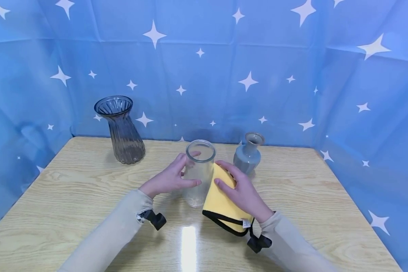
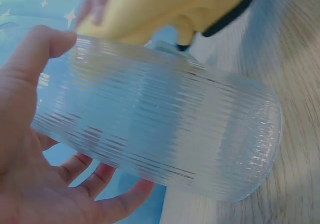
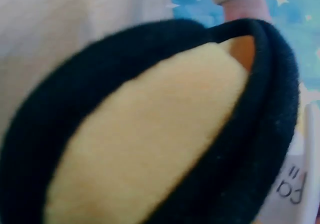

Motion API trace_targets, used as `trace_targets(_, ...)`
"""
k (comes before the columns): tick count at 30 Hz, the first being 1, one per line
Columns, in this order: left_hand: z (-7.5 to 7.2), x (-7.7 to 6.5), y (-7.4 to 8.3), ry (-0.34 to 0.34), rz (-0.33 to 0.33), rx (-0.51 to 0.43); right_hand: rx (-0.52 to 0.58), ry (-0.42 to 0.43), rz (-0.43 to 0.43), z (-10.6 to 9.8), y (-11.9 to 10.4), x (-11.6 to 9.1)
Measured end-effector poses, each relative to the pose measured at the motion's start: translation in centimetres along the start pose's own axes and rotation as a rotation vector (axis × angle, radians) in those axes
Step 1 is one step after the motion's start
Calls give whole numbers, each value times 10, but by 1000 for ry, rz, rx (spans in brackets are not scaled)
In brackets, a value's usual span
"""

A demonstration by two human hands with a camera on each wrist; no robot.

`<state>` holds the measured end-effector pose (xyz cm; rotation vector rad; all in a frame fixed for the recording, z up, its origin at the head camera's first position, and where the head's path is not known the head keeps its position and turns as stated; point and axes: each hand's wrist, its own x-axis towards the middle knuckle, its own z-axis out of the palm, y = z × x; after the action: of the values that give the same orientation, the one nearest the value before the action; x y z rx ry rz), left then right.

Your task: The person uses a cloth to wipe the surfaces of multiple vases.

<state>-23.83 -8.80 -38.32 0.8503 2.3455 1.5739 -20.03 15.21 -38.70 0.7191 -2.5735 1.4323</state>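
Note:
A clear ribbed glass vase (image 1: 195,190) stands upright near the middle of the wooden table. My left hand (image 1: 170,177) holds it from the left, thumb on the near side and fingers curving round the back. In the left wrist view, thumb and fingers lie along opposite sides of the ribbed vase (image 2: 160,124). A folded yellow cloth (image 1: 222,202) with black edging hangs from my right hand (image 1: 243,190), which grips it against the vase's right side. The cloth (image 3: 155,119) fills most of the right wrist view and hides that hand there.
A dark fluted glass vase (image 1: 127,138) with a flared rim stands at the back left of the wooden table (image 1: 71,196). Behind my right hand is a small grey-blue vase (image 1: 247,156). Blue cloth with white stars (image 1: 204,75) hangs round the table.

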Motion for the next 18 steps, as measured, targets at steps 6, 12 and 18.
trace_targets(6,0,1,2,56,18,55,-110,-102,80,10,15,-5)
trace_targets(12,1,0,5,60,9,33,-189,-232,172,18,24,-6)
trace_targets(18,1,1,2,64,12,9,-259,-303,229,23,22,-1)
